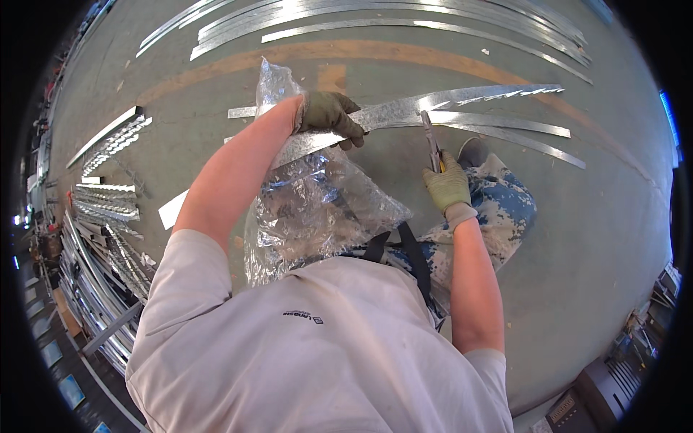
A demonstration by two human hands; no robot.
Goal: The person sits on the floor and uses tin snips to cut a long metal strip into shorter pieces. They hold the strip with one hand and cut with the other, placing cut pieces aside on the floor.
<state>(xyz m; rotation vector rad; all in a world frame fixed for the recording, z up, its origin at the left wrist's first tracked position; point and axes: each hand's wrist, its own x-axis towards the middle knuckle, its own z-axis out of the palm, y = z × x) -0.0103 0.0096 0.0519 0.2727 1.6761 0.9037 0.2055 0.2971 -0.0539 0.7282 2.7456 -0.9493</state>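
Both grips are gloved and closed: my left grip (328,119) has its fingers round the metal strip (393,113) near its middle, holding it crosswise before me, and my right grip (449,186) is wrapped round the handles of a snips-like tool (432,141). That tool's tip meets the strip's near edge in view, to the right of my left grip; whether the blades bite, I cannot tell. Slanted teeth line the strip's right-hand part. Crumpled clear plastic (317,209) lies under the strip and over my lap, some of it poking out past the far edge. Two plain strips (505,123) lie just on the near side of the strip's right half, with my shoe (473,153) nearer me still. Beyond the strip, an orange line (375,49) curves over the floor (592,231), and long metal lengths (317,13) lie farther off. Well to the strip's left are zigzag-edged metal pieces (115,144) and a heap of bars (94,289).
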